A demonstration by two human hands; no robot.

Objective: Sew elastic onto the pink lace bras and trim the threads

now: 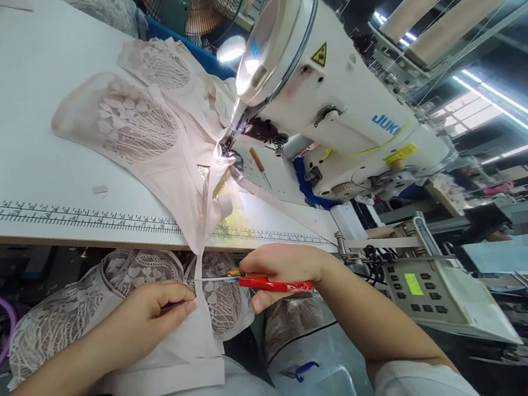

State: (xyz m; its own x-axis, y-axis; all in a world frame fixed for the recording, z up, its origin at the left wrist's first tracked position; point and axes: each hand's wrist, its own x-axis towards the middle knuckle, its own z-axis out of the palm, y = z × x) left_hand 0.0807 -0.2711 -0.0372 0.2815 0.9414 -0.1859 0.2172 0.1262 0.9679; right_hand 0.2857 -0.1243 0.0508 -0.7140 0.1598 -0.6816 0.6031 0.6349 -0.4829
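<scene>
My left hand [166,312] pinches the edge of a pale pink lace bra [140,269] that hangs over my lap below the table edge. In my right hand [278,262] are red-handled scissors [274,284]. Their metal blades point left and lie at a narrow fabric strip [203,306] beside my left fingertips; whether they are around it I cannot tell. That strip runs up to another pale pink bra [138,124], spread on the table with its band under the needle area of a white sewing machine [325,76].
The white table [12,143] has a printed ruler [63,218] along its front edge and fabric scraps [100,189]. A wooden-handled tool [257,159] lies by the machine. A control panel [422,293] stands right, a purple basket [7,309] left, a fan [209,1] behind.
</scene>
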